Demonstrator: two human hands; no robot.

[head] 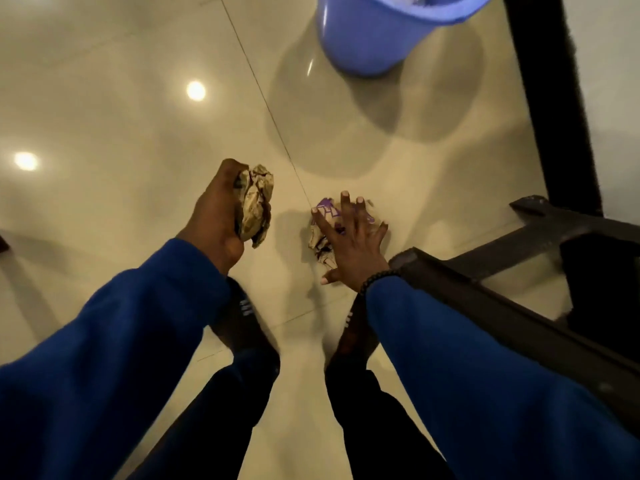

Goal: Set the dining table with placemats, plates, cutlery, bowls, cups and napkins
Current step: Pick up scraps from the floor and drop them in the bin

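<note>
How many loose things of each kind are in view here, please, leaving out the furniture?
Paper wads: 2, one gripped by the left hand at, one on the floor under the right hand
Blue bucket: 1
Total: 3

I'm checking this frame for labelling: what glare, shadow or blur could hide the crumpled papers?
Head view: two ceiling-light reflections glare on the glossy floor, away from both papers; the bucket casts overlapping soft shadows; the left hand grips one crumpled paper, sharp enough; the right hand covers much of the purple-printed paper; edges bend from the wide lens.
</note>
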